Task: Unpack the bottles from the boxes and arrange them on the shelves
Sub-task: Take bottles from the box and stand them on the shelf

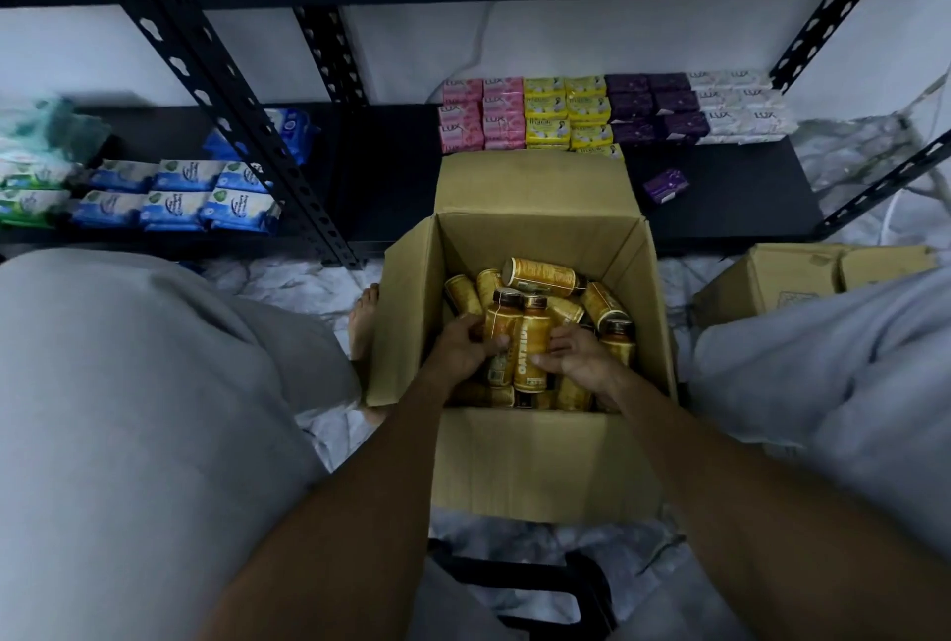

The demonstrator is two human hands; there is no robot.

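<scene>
At the left of the frame, packs of wipes (pixel 170 198) fill the lower shelf (pixel 391 177) behind a slanted black upright (pixel 231 125), so I see no room for bottles there. Toward the centre, my left hand (pixel 465 349) is curled round one upright bottle (pixel 500 326). Just beside it my right hand (pixel 576 362) wraps a second bottle (pixel 534 337). The two touch side by side, I judge so both can come up together.

They stand in the open box (pixel 545 465) at centre frame, among other bottles (pixel 545 275) lying jumbled and tilted. Its flaps are folded out, so the way out is straight up between the walls, then forward over the far flap.

Above it, soap bars (pixel 607 110) stand in rows at the back of the shelf, with one loose purple bar (pixel 666 185) to the right. Bare dark shelf lies on either side of that far flap, the likeliest landing room. A second box (pixel 792 280), seemingly closed, sits at the right edge.
</scene>
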